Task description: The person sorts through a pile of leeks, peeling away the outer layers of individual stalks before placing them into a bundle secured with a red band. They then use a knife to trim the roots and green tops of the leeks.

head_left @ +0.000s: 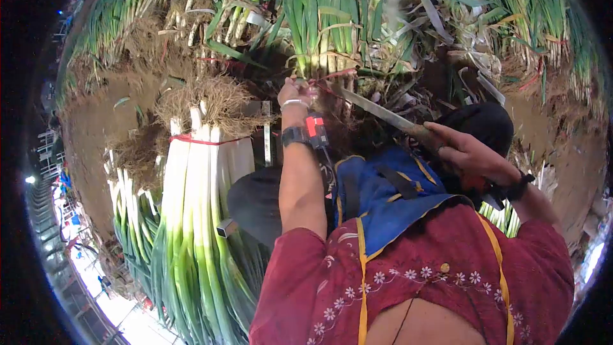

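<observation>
My right hand (469,153) is wrapped round the handle of a long knife (378,112), its blade pointing up and left. The blade's tip is at a red tie (338,76) around a bundle of green onions (316,16) lying in front of me. My left hand (297,92), with a bracelet and a dark wristband, is closed at the near end of that bundle, its fingers pinching at the red tie. Fingertips and tie partly overlap the knife's tip in this view.
To my left stands a big bundle of long white-stemmed onions (198,160), roots up, bound with red tape. A metal bar (267,134) stands beside it. More bundles (536,19) and loose dry leaves (440,19) lie along the back. Brown soil (89,128) shows at left.
</observation>
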Demonstrator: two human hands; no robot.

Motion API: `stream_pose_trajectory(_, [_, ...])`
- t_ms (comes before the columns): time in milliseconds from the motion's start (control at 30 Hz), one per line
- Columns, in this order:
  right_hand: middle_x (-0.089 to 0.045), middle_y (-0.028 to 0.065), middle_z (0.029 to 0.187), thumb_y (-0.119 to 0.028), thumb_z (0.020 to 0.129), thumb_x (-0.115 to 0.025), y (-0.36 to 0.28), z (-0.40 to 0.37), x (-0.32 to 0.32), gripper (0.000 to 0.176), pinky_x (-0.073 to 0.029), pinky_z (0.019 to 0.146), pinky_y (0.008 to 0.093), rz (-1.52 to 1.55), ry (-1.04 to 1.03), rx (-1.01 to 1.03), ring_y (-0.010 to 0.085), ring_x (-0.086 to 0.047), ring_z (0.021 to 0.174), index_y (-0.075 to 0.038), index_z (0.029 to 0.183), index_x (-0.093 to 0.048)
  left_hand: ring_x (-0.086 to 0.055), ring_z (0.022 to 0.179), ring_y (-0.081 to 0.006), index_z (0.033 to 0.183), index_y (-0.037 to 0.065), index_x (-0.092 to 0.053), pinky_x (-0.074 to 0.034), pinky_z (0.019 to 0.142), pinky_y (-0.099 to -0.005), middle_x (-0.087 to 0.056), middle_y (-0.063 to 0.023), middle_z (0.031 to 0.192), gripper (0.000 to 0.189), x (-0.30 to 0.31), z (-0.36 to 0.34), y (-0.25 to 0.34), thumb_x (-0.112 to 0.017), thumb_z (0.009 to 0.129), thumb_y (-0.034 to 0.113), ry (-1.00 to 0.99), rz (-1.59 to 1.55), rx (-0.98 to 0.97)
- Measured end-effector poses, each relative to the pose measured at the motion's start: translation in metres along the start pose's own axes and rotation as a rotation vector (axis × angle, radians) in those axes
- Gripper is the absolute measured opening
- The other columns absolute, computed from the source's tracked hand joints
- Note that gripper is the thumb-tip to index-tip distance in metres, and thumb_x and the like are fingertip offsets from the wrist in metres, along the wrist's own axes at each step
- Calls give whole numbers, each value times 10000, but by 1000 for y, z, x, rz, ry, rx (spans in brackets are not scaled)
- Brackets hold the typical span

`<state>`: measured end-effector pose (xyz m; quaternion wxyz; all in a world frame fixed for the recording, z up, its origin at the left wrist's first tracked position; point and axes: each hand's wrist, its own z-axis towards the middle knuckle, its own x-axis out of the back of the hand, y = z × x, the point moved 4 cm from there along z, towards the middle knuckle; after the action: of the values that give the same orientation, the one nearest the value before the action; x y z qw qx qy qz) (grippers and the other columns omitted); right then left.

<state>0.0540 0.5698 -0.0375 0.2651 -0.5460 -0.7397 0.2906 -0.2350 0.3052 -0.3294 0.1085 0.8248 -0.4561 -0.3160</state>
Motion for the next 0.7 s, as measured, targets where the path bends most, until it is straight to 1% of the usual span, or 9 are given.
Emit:
stream_pose_trajectory(67, [-501,117,1391,-64,929,-482,-14,-8,1,593,-316,1088,300,-112,13,-11,197,-453,1284,-15,1486,-284,-523,487,-242,996,99,-550,-465,496,-562,-537,-69,593,262,-1,-3,0,-384,1043,297,25,14,-12])
stream_pose_trajectory(200, [-495,116,1395,-49,922,-470,-28,-19,-1,597,-319,1085,298,-3,53,-36,207,-449,1289,-12,1486,-280,-523,486,-233,974,95,-570,-471,493,-549,-524,-65,587,249,-8,-15,3,-409,1031,277,124,33,-10])
stream_pose_trajectory(300, [-490,116,1399,-44,924,-462,-30,-12,2,590,-309,1091,298,42,50,16,194,-446,1284,-18,1487,-285,-524,485,-229,970,93,-585,-484,483,-503,-519,-58,586,215,-10,-16,3,-440,1016,245,100,155,-29])
stream_pose_trajectory(400, [-488,114,1400,-44,930,-458,-11,16,2,586,-296,1100,299,-36,23,120,184,-443,1277,-23,1489,-284,-524,489,-233,981,100,-589,-495,479,-458,-514,-56,582,169,5,15,-5,-459,1006,206,93,-22,-19])
stream_pose_trajectory(467, [-489,107,1396,-46,934,-458,-11,30,0,589,-295,1101,301,-90,-6,187,179,-442,1271,-26,1494,-277,-523,492,-235,989,104,-580,-496,472,-447,-517,-54,591,121,2,4,-4,-477,990,169,71,-36,-18])
stream_pose_trajectory(500, [-490,110,1399,-58,934,-465,-9,36,-1,591,-298,1099,302,-92,-9,168,183,-441,1277,-29,1494,-278,-522,493,-236,993,107,-575,-496,469,-442,-519,-53,595,99,-1,-1,-6,-486,982,150,57,-42,-15])
stream_pose_trajectory(600, [-513,129,1385,-97,936,-490,1,53,-4,595,-317,1086,310,-152,18,148,206,-454,1285,-60,1494,-288,-547,533,-237,1074,124,-504,-509,517,-570,-441,19,585,235,-8,-3,-9,-370,1046,315,-18,109,17])
stream_pose_trajectory(667, [-553,157,1347,-128,937,-508,4,63,-9,596,-344,1067,323,-260,74,187,236,-485,1277,-110,1497,-303,-536,526,-222,1070,121,-497,-508,524,-567,-431,24,578,250,-14,-15,-11,-367,1047,334,-8,116,18])
stream_pose_trajectory(700, [-567,172,1321,-145,940,-513,4,62,-8,590,-360,1053,330,-337,76,118,260,-500,1266,-140,1495,-312,-530,522,-215,1068,119,-493,-507,528,-566,-427,26,574,258,-18,-19,-10,-366,1048,343,-3,117,16])
